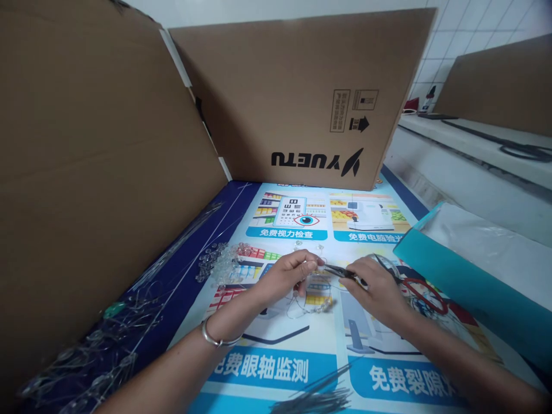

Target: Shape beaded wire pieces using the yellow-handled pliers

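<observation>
Right hand (375, 284): wrapped around the handles of the pliers (338, 271), palm down, knuckles up, forearm running in from lower right. Nose of the pliers points left at the other hand. Can't tell if the nose is clamped on anything; too small.

Left hand (293, 271): just left of the pliers' nose, thumb and index pinched together on a beaded wire (321, 309), other fingers curled below. Forearm comes up from lower left, wrist fairly straight, silver bangle (209, 333) on it. Beaded wire hangs in loose loops below the pliers' nose, clear beads along its lower part.

Further out, relative to the pliers: red-handled scissors (437, 307) right, just past the right hand; teal box (457, 270) beyond those. Clear bead pile (219, 263) well left. Bundle of dark wires (319, 397) below, toward the person. Tangle of beaded strands (99, 356) far lower left. Printed sheet (319, 342) underneath. Cardboard panel (259, 86) stands behind.
</observation>
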`<state>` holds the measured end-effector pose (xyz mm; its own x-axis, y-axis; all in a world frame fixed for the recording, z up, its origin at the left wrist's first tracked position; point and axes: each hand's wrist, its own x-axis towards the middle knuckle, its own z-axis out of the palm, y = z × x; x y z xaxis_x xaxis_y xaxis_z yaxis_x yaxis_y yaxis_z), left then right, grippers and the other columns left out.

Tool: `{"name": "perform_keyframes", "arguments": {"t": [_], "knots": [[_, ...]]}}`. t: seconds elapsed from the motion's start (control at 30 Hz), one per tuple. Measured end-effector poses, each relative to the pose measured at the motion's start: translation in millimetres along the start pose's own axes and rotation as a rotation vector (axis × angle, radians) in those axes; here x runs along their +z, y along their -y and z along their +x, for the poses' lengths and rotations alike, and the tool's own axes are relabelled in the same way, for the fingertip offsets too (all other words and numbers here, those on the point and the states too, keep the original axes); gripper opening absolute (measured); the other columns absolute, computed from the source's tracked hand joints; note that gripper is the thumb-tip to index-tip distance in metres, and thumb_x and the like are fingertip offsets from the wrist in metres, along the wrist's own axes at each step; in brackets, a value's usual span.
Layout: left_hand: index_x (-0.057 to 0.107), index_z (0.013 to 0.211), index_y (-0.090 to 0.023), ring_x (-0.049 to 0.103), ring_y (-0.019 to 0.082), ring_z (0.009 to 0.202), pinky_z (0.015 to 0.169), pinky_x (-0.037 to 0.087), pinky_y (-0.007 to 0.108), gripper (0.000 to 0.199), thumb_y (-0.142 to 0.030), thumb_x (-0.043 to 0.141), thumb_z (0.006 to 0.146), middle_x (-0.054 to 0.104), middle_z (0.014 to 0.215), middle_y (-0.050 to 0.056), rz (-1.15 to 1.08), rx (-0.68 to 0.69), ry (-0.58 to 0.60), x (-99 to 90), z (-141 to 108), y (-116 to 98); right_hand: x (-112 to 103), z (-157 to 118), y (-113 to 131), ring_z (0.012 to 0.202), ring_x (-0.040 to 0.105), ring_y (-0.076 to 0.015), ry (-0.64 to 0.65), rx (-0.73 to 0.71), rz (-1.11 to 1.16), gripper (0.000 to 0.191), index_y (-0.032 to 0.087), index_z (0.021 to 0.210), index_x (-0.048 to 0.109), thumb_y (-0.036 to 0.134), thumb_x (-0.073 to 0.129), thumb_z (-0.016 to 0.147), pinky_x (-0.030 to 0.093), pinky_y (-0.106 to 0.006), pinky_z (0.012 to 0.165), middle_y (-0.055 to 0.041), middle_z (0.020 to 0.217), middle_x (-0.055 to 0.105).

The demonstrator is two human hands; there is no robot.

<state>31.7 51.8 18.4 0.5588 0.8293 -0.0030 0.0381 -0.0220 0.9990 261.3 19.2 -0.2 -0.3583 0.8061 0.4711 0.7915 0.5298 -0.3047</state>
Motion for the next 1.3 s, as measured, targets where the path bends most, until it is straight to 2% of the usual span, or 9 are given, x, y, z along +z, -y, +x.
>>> {"name": "perform_keyframes", "arguments": {"t": [0.07, 0.2, 0.3, 0.43, 0.57, 0.7, 0.93, 1.13, 1.3], "knots": [[0.055, 0.089, -0.016, 0.047, 0.001, 0.039, 0.042, 0.035, 0.019, 0.028, -0.042, 0.047, 0.084, 0.063, 0.094, 0.006, -0.020, -0.001, -0.012, -0.1, 0.1, -1.2, 1.5, -1.2, 1.0, 0.082, 0.052, -0.0194, 0.021, 0.007, 0.033, 0.015, 0.019, 0.089, 0.056, 0.032, 0.053, 0.082, 0.042, -0.034, 0.072, -0.0058, 0.084, 0.059], [0.052, 0.085, -0.015, 0.048, 0.000, 0.040, 0.043, 0.036, 0.019, 0.026, -0.040, 0.045, 0.085, 0.055, 0.116, 0.009, -0.058, 0.041, -0.012, 0.4, -0.9, -4.6, 2.4, -4.8, 7.2, 0.084, 0.052, -0.0199, -0.056, -0.035, 0.054, 0.014, 0.018, 0.090, 0.055, 0.030, 0.055, 0.081, 0.041, -0.036, 0.076, -0.0063, 0.086, 0.060], [0.051, 0.085, -0.015, 0.048, -0.001, 0.040, 0.044, 0.037, 0.019, 0.025, -0.039, 0.044, 0.086, 0.051, 0.123, 0.011, -0.067, 0.052, 0.001, 1.9, -2.1, -5.1, 2.2, -6.5, 13.2, 0.083, 0.051, -0.0202, -0.045, -0.091, 0.030, 0.014, 0.018, 0.089, 0.055, 0.029, 0.056, 0.080, 0.041, -0.037, 0.077, -0.0067, 0.086, 0.060], [0.049, 0.085, -0.016, 0.049, 0.000, 0.040, 0.045, 0.038, 0.019, 0.023, -0.038, 0.044, 0.086, 0.052, 0.122, 0.011, -0.066, 0.048, 0.001, 3.5, -3.0, -4.2, 3.2, -6.6, 13.2, 0.083, 0.052, -0.0200, 0.020, -0.093, 0.028, 0.015, 0.018, 0.089, 0.056, 0.030, 0.055, 0.081, 0.041, -0.036, 0.075, -0.0068, 0.085, 0.060], [0.048, 0.085, -0.016, 0.048, -0.001, 0.040, 0.043, 0.036, 0.019, 0.023, -0.038, 0.043, 0.087, 0.052, 0.122, 0.010, -0.072, 0.040, -0.040, 3.5, -2.9, -4.8, 4.2, -5.3, 6.3, 0.082, 0.053, -0.0194, -0.030, -0.028, 0.094, 0.013, 0.019, 0.087, 0.056, 0.031, 0.053, 0.082, 0.042, -0.034, 0.072, -0.0061, 0.083, 0.060], [0.048, 0.082, -0.016, 0.048, -0.001, 0.040, 0.043, 0.037, 0.019, 0.023, -0.038, 0.044, 0.086, 0.053, 0.120, 0.010, -0.060, 0.036, -0.041, 4.4, -3.3, -6.2, 3.1, -5.0, 8.7, 0.082, 0.054, -0.0197, -0.005, -0.060, 0.062, 0.015, 0.019, 0.089, 0.057, 0.032, 0.053, 0.082, 0.042, -0.035, 0.073, -0.0066, 0.084, 0.060], [0.051, 0.091, -0.016, 0.049, 0.003, 0.041, 0.049, 0.040, 0.020, 0.023, -0.038, 0.044, 0.087, 0.063, 0.091, 0.005, -0.032, -0.018, 0.033, 10.0, -6.4, -2.7, 0.4, -5.9, 18.4, 0.084, 0.052, -0.0207, 0.048, -0.057, 0.016, 0.018, 0.018, 0.093, 0.057, 0.031, 0.053, 0.082, 0.041, -0.036, 0.074, -0.0072, 0.086, 0.060], [0.052, 0.087, -0.016, 0.047, 0.000, 0.040, 0.051, 0.041, 0.021, 0.024, -0.038, 0.044, 0.087, 0.057, 0.114, 0.008, -0.040, 0.000, 0.063, 12.4, -6.3, 0.2, -1.0, -5.4, 20.2, 0.082, 0.051, -0.0201, 0.064, -0.075, -0.005, 0.018, 0.017, 0.089, 0.058, 0.033, 0.053, 0.082, 0.040, -0.035, 0.072, -0.0073, 0.083, 0.059], [0.052, 0.084, -0.015, 0.048, 0.000, 0.040, 0.051, 0.041, 0.022, 0.025, -0.039, 0.045, 0.086, 0.058, 0.113, 0.009, -0.089, -0.008, 0.090, 12.5, -5.6, 2.2, 0.1, -4.0, 18.1, 0.080, 0.052, -0.0191, 0.083, -0.103, -0.011, 0.018, 0.018, 0.087, 0.059, 0.034, 0.052, 0.082, 0.040, -0.034, 0.072, -0.0063, 0.080, 0.059]]}}
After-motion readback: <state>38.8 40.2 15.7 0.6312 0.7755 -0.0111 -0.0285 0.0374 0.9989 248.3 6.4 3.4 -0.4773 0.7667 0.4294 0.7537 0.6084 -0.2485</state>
